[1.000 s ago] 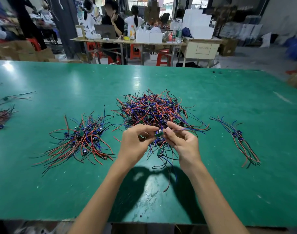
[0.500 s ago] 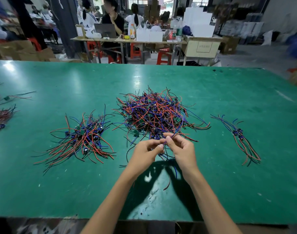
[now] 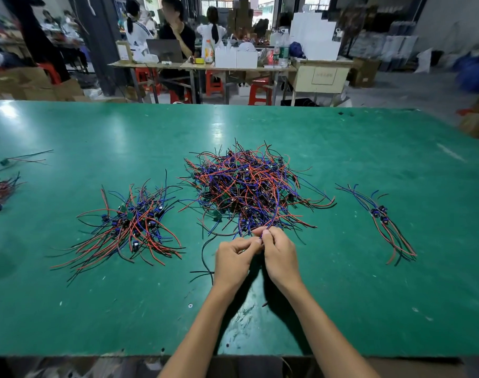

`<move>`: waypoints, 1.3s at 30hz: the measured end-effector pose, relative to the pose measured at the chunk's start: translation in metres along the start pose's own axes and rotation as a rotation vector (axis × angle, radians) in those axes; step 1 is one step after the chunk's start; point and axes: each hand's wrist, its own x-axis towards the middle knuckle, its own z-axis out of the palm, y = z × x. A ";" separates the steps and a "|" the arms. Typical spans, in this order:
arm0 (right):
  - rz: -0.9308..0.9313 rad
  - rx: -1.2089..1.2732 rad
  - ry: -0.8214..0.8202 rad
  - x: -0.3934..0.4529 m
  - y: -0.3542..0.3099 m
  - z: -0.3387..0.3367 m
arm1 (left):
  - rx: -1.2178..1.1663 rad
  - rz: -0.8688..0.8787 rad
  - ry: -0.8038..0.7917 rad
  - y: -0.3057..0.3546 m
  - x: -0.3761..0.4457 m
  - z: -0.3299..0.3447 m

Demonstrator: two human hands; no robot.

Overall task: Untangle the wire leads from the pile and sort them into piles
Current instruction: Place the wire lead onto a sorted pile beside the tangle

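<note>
Both hands, left [image 3: 234, 256] and right [image 3: 279, 253], pinch wires at the tangled pile's [image 3: 246, 186] near edge, fingertips together, probably to tease one lead free.

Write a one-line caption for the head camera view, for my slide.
Both hands, left hand and right hand, pinch wires at the near edge of the tangled pile on the green table.

Red stools [image 3: 256, 94] under a far workbench [image 3: 205, 66] with white boxes [image 3: 235, 58]
</note>
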 end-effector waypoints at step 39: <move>-0.182 0.492 -0.157 -0.003 -0.025 -0.041 | -0.957 -0.425 0.042 0.069 0.007 -0.003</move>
